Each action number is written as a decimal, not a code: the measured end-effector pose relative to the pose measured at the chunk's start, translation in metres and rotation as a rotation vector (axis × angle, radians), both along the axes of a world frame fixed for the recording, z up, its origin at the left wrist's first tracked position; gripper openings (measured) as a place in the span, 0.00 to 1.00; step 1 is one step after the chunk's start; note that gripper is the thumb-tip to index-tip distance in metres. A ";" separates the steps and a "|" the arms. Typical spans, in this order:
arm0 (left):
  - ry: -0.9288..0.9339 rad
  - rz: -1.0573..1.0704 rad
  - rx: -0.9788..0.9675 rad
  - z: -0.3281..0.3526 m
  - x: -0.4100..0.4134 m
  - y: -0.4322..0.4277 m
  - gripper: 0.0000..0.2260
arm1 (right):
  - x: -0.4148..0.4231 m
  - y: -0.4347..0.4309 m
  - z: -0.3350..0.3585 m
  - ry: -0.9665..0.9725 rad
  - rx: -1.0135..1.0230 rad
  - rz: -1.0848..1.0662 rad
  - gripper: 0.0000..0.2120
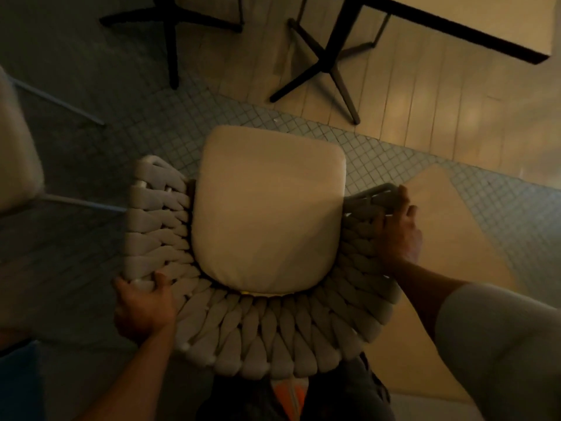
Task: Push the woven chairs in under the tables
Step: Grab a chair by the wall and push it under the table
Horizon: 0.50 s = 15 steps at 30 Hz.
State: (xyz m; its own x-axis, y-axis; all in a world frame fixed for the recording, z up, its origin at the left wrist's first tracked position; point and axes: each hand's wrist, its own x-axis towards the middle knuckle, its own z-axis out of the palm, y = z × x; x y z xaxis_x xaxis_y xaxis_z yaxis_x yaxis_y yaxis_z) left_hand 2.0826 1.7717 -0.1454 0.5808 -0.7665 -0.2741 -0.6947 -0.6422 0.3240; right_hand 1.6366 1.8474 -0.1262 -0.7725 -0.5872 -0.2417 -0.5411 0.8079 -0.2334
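A woven chair (pixel 258 326) with a thick braided white backrest and a cream seat cushion (pixel 267 208) stands right below me on the tiled floor. My left hand (pixel 142 308) grips the left rear curve of the woven back. My right hand (pixel 397 232) grips the right arm of the weave near its front end. A table (pixel 461 28) with a dark edge and a black cross base (pixel 321 65) stands at the upper right, apart from the chair's front.
A second black cross base (pixel 173 25) stands at the upper left. Part of another pale chair (pixel 18 153) with thin metal legs sits at the left edge. The floor changes from grey mosaic tile to light wood planks near the tables.
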 end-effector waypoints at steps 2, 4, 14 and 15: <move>0.020 -0.028 0.011 0.005 0.000 0.000 0.26 | 0.003 0.002 0.002 -0.007 -0.028 -0.007 0.36; 0.049 -0.028 0.030 0.007 0.001 -0.002 0.29 | 0.005 0.003 0.005 -0.026 -0.033 0.002 0.38; 0.193 -0.216 0.155 0.028 0.020 -0.005 0.28 | 0.049 0.041 0.030 -0.148 0.035 -0.087 0.45; 0.194 -0.249 0.181 0.029 0.024 -0.006 0.29 | 0.054 0.048 0.031 -0.137 0.049 -0.067 0.46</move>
